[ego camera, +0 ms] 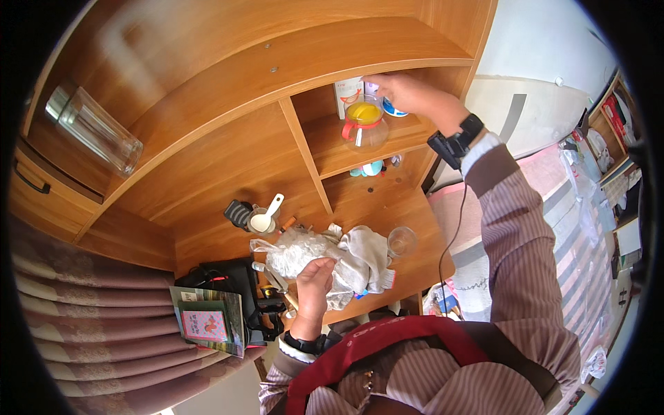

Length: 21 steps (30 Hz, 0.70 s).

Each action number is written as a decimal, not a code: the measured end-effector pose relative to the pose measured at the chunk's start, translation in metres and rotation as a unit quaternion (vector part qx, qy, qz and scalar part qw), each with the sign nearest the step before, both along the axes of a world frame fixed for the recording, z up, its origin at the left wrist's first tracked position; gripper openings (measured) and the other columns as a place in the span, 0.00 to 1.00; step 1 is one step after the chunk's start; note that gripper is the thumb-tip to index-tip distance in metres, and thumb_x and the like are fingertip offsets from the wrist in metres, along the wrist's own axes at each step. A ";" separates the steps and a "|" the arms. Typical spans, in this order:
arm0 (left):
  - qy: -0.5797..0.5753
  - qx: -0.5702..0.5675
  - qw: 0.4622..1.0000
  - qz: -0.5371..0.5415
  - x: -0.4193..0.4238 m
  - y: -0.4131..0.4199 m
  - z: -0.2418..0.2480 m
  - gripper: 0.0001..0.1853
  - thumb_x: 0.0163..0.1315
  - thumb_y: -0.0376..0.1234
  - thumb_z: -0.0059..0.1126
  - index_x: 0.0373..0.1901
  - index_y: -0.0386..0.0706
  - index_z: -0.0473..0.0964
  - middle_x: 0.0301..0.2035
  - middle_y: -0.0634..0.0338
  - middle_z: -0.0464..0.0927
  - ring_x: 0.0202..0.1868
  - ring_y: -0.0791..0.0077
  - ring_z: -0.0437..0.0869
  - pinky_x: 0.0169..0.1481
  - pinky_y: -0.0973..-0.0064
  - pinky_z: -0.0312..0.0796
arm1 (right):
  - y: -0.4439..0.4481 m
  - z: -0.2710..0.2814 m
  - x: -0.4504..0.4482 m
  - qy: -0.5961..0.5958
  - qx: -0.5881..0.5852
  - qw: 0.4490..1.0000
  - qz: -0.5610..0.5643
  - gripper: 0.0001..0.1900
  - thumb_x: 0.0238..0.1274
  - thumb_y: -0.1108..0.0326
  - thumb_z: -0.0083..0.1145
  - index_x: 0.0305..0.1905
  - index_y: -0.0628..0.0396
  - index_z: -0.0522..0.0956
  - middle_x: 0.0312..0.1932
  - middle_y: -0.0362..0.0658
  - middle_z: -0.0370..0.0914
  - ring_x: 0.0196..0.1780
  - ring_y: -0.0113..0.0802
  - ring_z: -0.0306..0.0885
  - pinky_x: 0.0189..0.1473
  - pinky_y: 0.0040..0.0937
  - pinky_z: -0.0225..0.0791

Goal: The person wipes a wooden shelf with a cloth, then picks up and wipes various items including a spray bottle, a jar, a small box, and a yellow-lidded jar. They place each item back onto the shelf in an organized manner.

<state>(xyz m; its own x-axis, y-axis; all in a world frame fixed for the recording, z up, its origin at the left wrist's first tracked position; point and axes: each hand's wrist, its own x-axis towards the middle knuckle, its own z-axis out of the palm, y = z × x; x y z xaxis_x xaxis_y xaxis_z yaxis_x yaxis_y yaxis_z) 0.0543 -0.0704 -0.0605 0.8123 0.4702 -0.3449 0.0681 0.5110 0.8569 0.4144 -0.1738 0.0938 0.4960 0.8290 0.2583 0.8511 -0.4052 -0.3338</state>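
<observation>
Raised into the upper cubby of the wooden shelf unit, my right hand [402, 96] is beside a glass pitcher [365, 132] with a red handle and a yellow lid or insert. Its fingers reach over a blue-and-white container [394, 109] and towards a white box [348, 93]; whether they grip anything is hidden. My left hand [314, 285] hovers low over the desk with its fingers curled in and nothing visible in them. Below and beyond it lie a crumpled clear plastic bag [293, 254] and a light grey cloth [363, 254].
A clear cup [402, 241] stands at the desk's right. A white scoop [267, 218] rests on a small container at the back. Books [210, 316] and a black bag [228, 272] are at left. A tall glass jar [96, 129] occupies the upper-left shelf. A cable [452, 244] hangs from my right wrist.
</observation>
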 end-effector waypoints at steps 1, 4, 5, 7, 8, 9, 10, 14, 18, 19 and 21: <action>0.000 -0.003 1.000 0.002 -0.001 0.001 0.001 0.04 0.60 0.29 0.54 0.33 0.37 0.75 0.15 0.72 0.66 0.15 0.90 0.58 0.18 0.87 0.47 | -0.006 -0.002 -0.003 -0.016 0.049 0.999 -0.006 0.18 0.58 0.71 0.50 0.55 0.55 0.70 0.50 0.51 0.73 0.50 0.49 0.72 0.50 0.39 0.66; 0.014 0.000 1.000 0.000 -0.002 0.000 0.004 0.04 0.60 0.29 0.54 0.33 0.36 0.75 0.15 0.72 0.66 0.15 0.90 0.58 0.18 0.87 0.47 | -0.028 -0.013 -0.023 -0.079 0.160 0.984 -0.025 0.16 0.60 0.69 0.50 0.54 0.55 0.71 0.48 0.51 0.74 0.46 0.50 0.74 0.46 0.37 0.68; 0.049 -0.003 0.999 0.009 -0.003 -0.001 0.003 0.05 0.60 0.28 0.54 0.33 0.36 0.75 0.15 0.72 0.66 0.15 0.90 0.58 0.18 0.87 0.47 | -0.037 -0.023 -0.037 -0.034 0.190 0.981 -0.018 0.16 0.60 0.69 0.50 0.53 0.55 0.71 0.47 0.51 0.75 0.45 0.49 0.74 0.46 0.36 0.68; 0.058 -0.016 0.998 0.014 -0.004 -0.002 -0.002 0.06 0.60 0.30 0.53 0.35 0.36 0.75 0.15 0.72 0.64 0.15 0.89 0.58 0.18 0.87 0.47 | -0.046 -0.047 -0.073 0.053 0.226 0.973 0.010 0.14 0.61 0.69 0.51 0.51 0.57 0.72 0.43 0.51 0.76 0.43 0.44 0.76 0.43 0.32 0.68; 0.041 -0.032 0.999 0.004 -0.007 -0.002 -0.006 0.07 0.60 0.31 0.53 0.35 0.37 0.76 0.16 0.72 0.64 0.16 0.89 0.59 0.19 0.87 0.48 | -0.047 -0.061 -0.093 0.087 0.227 0.969 0.042 0.13 0.61 0.71 0.51 0.50 0.59 0.72 0.42 0.51 0.77 0.41 0.41 0.76 0.42 0.30 0.68; 0.017 -0.057 0.998 0.000 -0.009 -0.003 -0.012 0.07 0.60 0.32 0.54 0.36 0.39 0.76 0.16 0.72 0.64 0.17 0.89 0.59 0.19 0.86 0.49 | -0.052 -0.074 -0.113 0.114 0.185 0.975 0.051 0.14 0.60 0.71 0.52 0.50 0.61 0.72 0.41 0.51 0.77 0.39 0.39 0.76 0.42 0.30 0.69; 0.016 -0.043 0.999 0.006 -0.008 -0.004 -0.019 0.07 0.62 0.31 0.50 0.37 0.37 0.73 0.14 0.70 0.62 0.15 0.86 0.58 0.17 0.84 0.48 | -0.055 -0.090 -0.135 0.186 0.150 0.969 0.053 0.13 0.59 0.71 0.52 0.50 0.61 0.72 0.40 0.50 0.77 0.39 0.38 0.76 0.42 0.30 0.68; -0.012 -0.198 0.980 0.028 -0.013 0.012 -0.049 0.07 0.63 0.34 0.48 0.39 0.40 0.70 0.21 0.66 0.67 0.18 0.83 0.64 0.20 0.84 0.54 | -0.060 -0.147 -0.197 0.311 0.015 0.948 0.069 0.14 0.57 0.72 0.54 0.48 0.60 0.74 0.33 0.47 0.76 0.34 0.31 0.75 0.37 0.27 0.68; 0.014 -0.331 0.936 0.115 -0.025 0.029 -0.067 0.08 0.63 0.32 0.47 0.40 0.38 0.67 0.25 0.59 0.71 0.24 0.74 0.71 0.27 0.77 0.64 | -0.057 -0.180 -0.233 0.362 0.022 0.922 0.133 0.14 0.55 0.75 0.54 0.48 0.60 0.73 0.36 0.47 0.76 0.34 0.32 0.76 0.35 0.28 0.69; -0.025 -0.330 0.935 0.126 -0.028 0.033 -0.069 0.12 0.64 0.36 0.44 0.43 0.37 0.65 0.30 0.55 0.72 0.30 0.69 0.72 0.34 0.73 0.66 | -0.056 -0.184 -0.239 0.388 0.019 0.913 0.128 0.14 0.55 0.75 0.54 0.48 0.60 0.73 0.37 0.47 0.76 0.34 0.33 0.76 0.35 0.28 0.69; -0.104 -0.342 0.925 0.127 -0.042 0.043 -0.069 0.20 0.67 0.42 0.38 0.49 0.34 0.62 0.40 0.46 0.73 0.40 0.58 0.75 0.46 0.63 0.69 | -0.056 -0.185 -0.251 0.407 0.009 0.906 0.117 0.14 0.56 0.75 0.53 0.48 0.60 0.73 0.37 0.48 0.76 0.34 0.34 0.76 0.36 0.28 0.69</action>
<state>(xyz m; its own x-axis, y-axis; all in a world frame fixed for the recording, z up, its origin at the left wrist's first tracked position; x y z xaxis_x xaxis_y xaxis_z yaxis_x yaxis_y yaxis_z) 0.0119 -0.0275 -0.1297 0.7874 0.3858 -0.4808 -0.2597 0.9150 0.3088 0.1631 -0.2294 -0.0914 0.3385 0.9357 -0.0996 0.3826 -0.2336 -0.8939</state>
